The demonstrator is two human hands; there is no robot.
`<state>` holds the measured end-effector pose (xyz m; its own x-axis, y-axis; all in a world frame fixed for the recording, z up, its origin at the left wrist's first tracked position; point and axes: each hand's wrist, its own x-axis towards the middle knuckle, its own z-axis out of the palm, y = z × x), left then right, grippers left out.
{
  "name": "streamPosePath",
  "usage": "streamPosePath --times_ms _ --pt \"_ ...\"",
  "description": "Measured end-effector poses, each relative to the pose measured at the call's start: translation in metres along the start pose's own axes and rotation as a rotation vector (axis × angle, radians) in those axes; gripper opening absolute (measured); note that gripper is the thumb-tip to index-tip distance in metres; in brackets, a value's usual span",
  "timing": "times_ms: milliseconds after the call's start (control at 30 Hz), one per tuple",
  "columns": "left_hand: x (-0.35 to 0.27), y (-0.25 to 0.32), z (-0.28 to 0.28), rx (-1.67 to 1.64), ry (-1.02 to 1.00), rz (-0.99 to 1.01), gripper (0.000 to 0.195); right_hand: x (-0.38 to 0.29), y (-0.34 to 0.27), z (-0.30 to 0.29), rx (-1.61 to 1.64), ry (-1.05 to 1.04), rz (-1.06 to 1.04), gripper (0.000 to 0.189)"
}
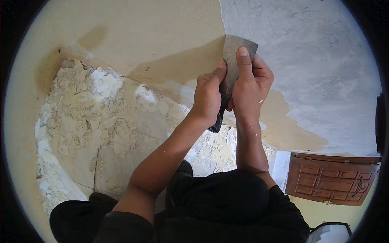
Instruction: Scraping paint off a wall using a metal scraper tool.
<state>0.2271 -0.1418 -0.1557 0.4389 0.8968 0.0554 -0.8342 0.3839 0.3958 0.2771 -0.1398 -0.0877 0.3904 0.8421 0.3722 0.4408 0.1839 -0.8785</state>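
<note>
A wide metal scraper [232,60] with a black handle is gripped between my two hands. My left hand [208,94] closes around its left side, near the handle. Against the right side, my right hand [250,88] presses with the thumb laid flat on the blade and the fingers curled behind. The blade's far edge meets the wall along the ragged line between cream paint [170,30] and bare grey plaster [304,60]. Small pale flakes cling to both forearms. Part of the handle is hidden by my left hand.
Peeled paint flakes [79,100] lie thickly over the tiled floor [118,170] at the wall's foot. A patch of cream paint [276,112] stays low on the wall. My knee [222,194] is bent close below the forearms. A brown panelled wooden door [328,179] stands at right.
</note>
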Motion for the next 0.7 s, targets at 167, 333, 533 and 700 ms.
streamPosePath --times_ms 167,333,533,700 --pt "-0.002 -0.018 0.000 -0.040 0.127 0.030 0.032 -0.008 0.012 -0.008 -0.037 0.025 -0.030 0.024" --pt "0.004 -0.003 0.015 -0.044 0.179 0.118 0.040 0.000 0.003 -0.004 -0.085 0.011 -0.071 0.025" --pt "0.002 -0.015 0.008 0.002 0.204 0.117 0.041 -0.004 0.013 -0.004 -0.118 0.024 -0.111 0.027" --pt "0.006 -0.001 0.009 -0.036 0.162 0.108 0.039 0.003 -0.002 0.002 -0.126 -0.001 -0.144 0.028"
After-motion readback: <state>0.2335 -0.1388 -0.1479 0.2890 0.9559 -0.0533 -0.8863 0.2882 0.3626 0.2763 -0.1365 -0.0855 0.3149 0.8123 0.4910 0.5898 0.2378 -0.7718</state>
